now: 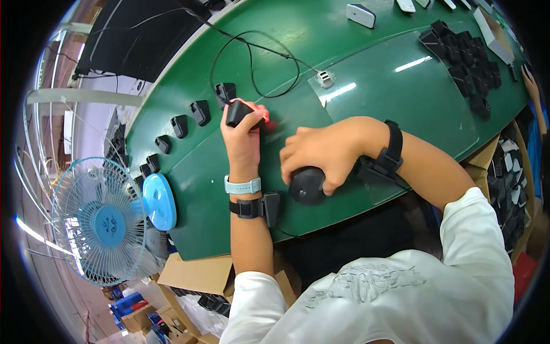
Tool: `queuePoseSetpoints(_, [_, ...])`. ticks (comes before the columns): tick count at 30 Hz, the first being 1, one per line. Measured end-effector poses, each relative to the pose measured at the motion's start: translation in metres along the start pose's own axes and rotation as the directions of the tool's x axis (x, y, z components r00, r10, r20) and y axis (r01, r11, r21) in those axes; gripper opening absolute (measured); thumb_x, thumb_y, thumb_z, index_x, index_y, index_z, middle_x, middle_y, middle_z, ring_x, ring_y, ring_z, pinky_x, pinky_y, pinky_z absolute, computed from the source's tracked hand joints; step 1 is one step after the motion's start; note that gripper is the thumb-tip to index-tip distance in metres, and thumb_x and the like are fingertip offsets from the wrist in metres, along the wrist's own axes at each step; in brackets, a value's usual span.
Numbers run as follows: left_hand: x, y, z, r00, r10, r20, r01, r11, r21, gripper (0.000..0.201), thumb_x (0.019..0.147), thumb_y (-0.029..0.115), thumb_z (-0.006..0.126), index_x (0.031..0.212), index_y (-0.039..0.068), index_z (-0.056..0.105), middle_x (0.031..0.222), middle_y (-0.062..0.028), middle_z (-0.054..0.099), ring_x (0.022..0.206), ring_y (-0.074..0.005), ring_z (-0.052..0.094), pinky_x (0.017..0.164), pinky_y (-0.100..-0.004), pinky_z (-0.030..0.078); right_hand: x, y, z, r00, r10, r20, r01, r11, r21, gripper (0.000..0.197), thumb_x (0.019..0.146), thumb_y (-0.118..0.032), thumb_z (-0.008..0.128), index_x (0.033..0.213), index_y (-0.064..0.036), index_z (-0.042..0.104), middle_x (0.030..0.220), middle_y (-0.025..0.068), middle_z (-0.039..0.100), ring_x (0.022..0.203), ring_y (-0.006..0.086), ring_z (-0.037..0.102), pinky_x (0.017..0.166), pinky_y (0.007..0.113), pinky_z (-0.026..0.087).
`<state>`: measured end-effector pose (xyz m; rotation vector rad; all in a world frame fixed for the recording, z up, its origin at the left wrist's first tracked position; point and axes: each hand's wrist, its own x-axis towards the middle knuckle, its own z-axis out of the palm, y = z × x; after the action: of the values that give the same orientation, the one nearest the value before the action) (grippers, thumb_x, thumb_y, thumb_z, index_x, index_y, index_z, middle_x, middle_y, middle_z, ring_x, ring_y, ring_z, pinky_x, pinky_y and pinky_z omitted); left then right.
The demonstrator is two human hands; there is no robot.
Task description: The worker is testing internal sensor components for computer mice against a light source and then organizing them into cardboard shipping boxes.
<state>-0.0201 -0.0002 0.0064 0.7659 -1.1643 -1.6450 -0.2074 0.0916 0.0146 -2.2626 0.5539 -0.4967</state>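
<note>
My left hand is closed around a small black boxy device, and a red glow shows at its end by my fingers. To its right, my right hand curls over a rounded black object low above the green table; its exact kind I cannot make out. Just beyond my left hand stands another black device, first in a curved row of similar ones such as this black piece. A black cable loops behind, near a white multi-port USB plug.
A transparent sheet covers part of the table. Black parts are heaped at the far right, with white pieces behind. A blue fan stands left. Open cartons sit below the table edge. Another person's hand shows far right.
</note>
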Motion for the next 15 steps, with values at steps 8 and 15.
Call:
queuePoseSetpoints(8, [-0.004,-0.009,0.008,0.974,0.183,0.134,-0.224,0.859,0.459,0.03,0.071,-0.002,0.07,0.094,0.004,0.052,0.08,-0.0017,0.056,0.073,-0.0104,0.055,0.064,-0.0266,0.048,0.006,0.004,-0.021,0.723,0.361,-0.589,-0.176,0.921,0.348,0.036,0.076,-0.029,0.081,0.092,-0.0015,0.065,0.082,0.0066,0.067,0.079,0.0193,0.061,0.072,0.033,0.051])
queuePoseSetpoints(15, [-0.014,-0.012,0.035,0.903,0.302,0.307,-0.429,0.565,0.705,0.027,0.073,0.005,0.072,0.093,0.001,0.054,0.074,-0.0116,0.06,0.064,-0.0205,0.057,0.062,-0.0329,0.049,0.016,0.01,-0.008,0.491,0.207,-0.846,-0.235,0.967,0.1,0.025,0.089,-0.021,0.072,0.104,-0.0031,0.065,0.084,0.0054,0.066,0.079,0.016,0.063,0.069,0.031,0.049])
